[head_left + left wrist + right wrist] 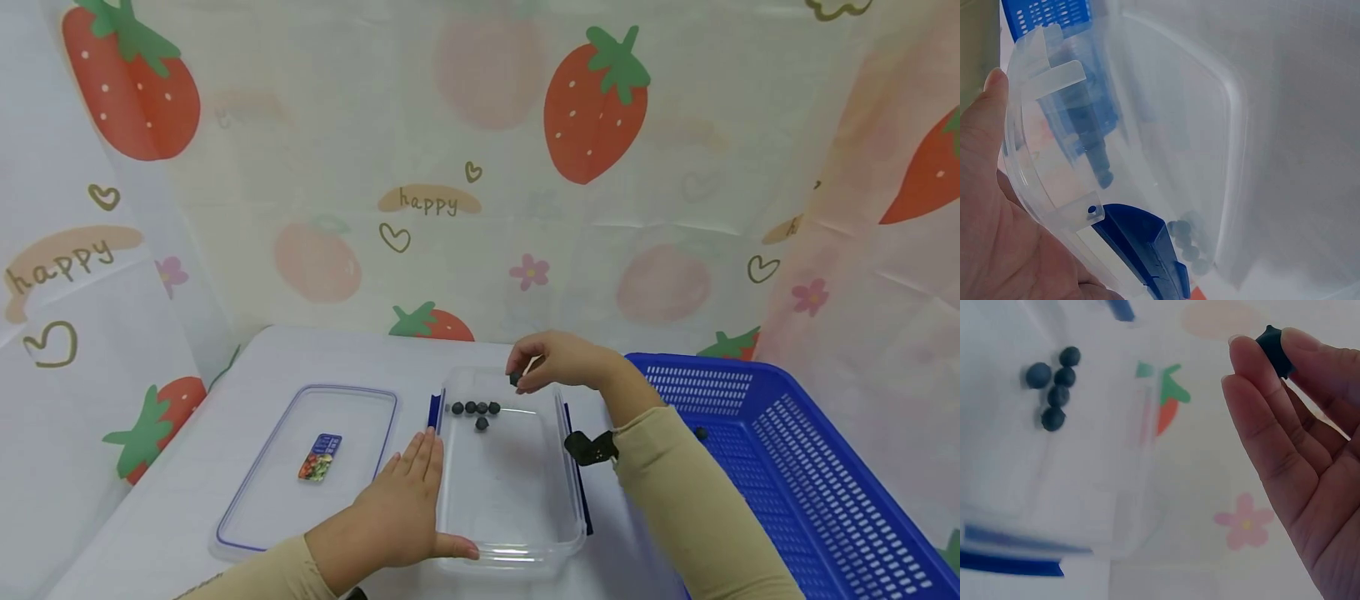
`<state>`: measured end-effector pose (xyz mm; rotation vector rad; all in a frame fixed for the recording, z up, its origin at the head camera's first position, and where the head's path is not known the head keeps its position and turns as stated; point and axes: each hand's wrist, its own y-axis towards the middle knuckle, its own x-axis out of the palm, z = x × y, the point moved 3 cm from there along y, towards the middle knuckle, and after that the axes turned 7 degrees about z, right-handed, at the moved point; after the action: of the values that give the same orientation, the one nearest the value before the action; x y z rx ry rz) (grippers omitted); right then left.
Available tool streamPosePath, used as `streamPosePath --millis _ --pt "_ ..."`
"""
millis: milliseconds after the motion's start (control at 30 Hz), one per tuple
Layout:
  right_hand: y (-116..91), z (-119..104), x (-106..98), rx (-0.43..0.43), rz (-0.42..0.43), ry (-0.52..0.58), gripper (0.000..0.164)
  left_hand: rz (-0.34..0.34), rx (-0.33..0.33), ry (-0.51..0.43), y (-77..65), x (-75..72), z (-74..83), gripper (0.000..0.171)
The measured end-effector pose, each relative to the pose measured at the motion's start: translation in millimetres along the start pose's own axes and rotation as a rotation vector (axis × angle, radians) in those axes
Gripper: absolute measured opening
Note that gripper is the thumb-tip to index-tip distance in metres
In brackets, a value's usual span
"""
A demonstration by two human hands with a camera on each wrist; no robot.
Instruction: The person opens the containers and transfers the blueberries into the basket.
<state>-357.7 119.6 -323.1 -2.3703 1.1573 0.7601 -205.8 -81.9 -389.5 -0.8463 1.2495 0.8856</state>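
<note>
My right hand point(558, 362) pinches one dark blueberry point(1274, 351) between thumb and fingertips, above the far right end of a clear plastic box point(510, 546). Inside the box, several blueberries point(470, 407) sit in a short row near the far end, with a single blueberry point(482, 424) just in front of the row. My left hand point(397, 500) rests against the box's left side with its fingers straight, the thumb at the front rim. In the left wrist view, a blue side latch point(1141, 247) hangs folded out close to that hand.
Left of the box lies its clear lid point(258, 475) with a blue seal and a colourful label point(320, 457). A large blue perforated basket point(780, 375) stands on the right, holding a blueberry point(701, 433). A strawberry-print curtain point(450, 125) hangs behind the white table point(161, 517).
</note>
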Motion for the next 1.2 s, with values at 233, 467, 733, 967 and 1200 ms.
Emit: streamPosePath --millis 233,467,733,967,1200 --pt "-34 6 -34 -0.023 0.075 0.046 0.017 0.002 0.010 0.002 -0.5 0.3 0.0 0.122" --pt "-61 30 -62 -0.009 0.150 0.055 0.020 0.009 0.014 -0.012 -0.1 1.9 -1.3 0.123" --pt "-81 56 -77 0.040 0.228 0.075 0.024 0.014 0.014 -0.010 1.8 4.0 -2.3 0.124" --pt "-98 78 -86 0.077 0.272 0.125 0.025 0.010 0.012 -0.025 2.1 4.1 -2.3 0.125" --pt "-110 94 -91 0.081 0.291 0.143 0.025 0.017 0.013 -0.036 2.2 2.7 -2.5 0.123"
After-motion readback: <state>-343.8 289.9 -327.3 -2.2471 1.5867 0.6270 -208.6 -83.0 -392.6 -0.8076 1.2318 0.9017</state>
